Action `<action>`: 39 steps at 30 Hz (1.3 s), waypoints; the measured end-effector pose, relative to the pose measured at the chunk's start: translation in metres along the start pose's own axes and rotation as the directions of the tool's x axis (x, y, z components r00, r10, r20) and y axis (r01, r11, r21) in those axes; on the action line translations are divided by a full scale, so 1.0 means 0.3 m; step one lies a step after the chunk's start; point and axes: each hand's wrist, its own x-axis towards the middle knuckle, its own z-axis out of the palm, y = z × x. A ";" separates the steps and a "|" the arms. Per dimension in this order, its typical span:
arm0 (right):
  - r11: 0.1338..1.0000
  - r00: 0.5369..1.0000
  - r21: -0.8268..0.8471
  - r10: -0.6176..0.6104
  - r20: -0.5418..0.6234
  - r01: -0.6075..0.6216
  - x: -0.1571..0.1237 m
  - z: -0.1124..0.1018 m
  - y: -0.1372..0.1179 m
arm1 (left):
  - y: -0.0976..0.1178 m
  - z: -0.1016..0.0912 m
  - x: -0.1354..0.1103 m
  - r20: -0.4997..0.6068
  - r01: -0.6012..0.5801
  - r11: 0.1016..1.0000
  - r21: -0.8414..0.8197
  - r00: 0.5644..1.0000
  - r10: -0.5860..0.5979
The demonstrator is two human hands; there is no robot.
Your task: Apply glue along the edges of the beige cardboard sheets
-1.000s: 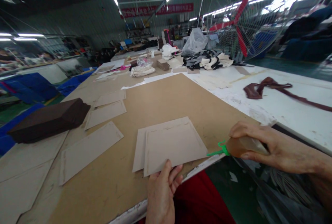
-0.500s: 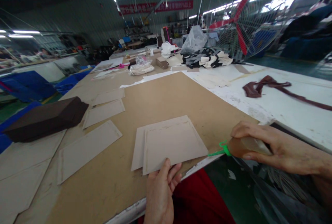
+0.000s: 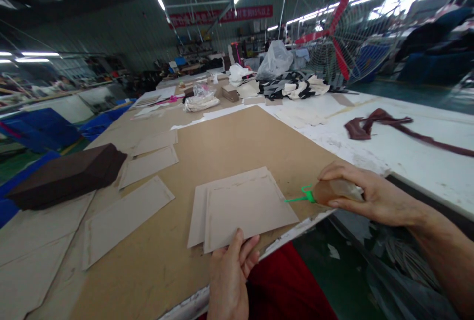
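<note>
My left hand (image 3: 233,270) pinches the near edge of a grey-beige cardboard panel (image 3: 244,209), thumb on top and fingers beneath. This panel overlaps a second panel (image 3: 197,216) lying under its left side. Thin brownish glue lines run along the upper panel's left and far edges. In my right hand (image 3: 370,194) is a squeeze glue bottle (image 3: 333,192) with amber contents, held on its side. Its green nozzle (image 3: 298,199) points left, with the tip at the panel's right edge; whether it touches is hard to tell.
More cardboard panels (image 3: 126,219) lie to the left, beside a stack of dark brown pieces (image 3: 66,174). A brown strip (image 3: 381,120) lies on the white surface at right. Fabric scraps (image 3: 292,85) and plastic bags (image 3: 276,60) are piled farther back. A large caged fan (image 3: 329,31) stands behind.
My right hand has moved the glue bottle left and away from me, so the nozzle tip went from the panel's near right corner up along its right edge. My left hand stays put.
</note>
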 end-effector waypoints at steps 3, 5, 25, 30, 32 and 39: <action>1.000 0.999 -0.010 -0.021 0.034 0.021 0.012 0.009 -0.001 | 0.000 0.000 0.002 -0.006 0.013 1.000 -0.012 1.000 -0.013; 1.000 0.995 0.014 -0.026 0.092 0.024 -0.002 -0.003 -0.012 | 0.004 0.004 -0.003 -0.007 0.016 1.000 -0.019 1.000 -0.016; 0.989 0.999 0.145 -0.001 0.040 -0.005 -0.031 -0.008 0.003 | 0.011 0.012 -0.007 -0.029 0.042 0.999 -0.012 0.999 -0.042; 1.000 0.999 -0.019 0.023 -0.048 -0.024 0.068 0.063 0.033 | 0.012 0.018 -0.005 -0.057 0.069 0.998 -0.004 0.996 -0.069; 0.999 0.999 -0.048 0.007 -0.054 -0.009 0.108 0.083 0.040 | 0.010 0.020 -0.002 -0.066 0.070 0.998 0.000 0.995 -0.070; 0.992 0.992 -0.127 -0.029 -0.126 0.013 0.202 0.108 0.068 | 0.006 0.021 -0.007 -0.066 0.041 0.999 -0.014 0.997 -0.042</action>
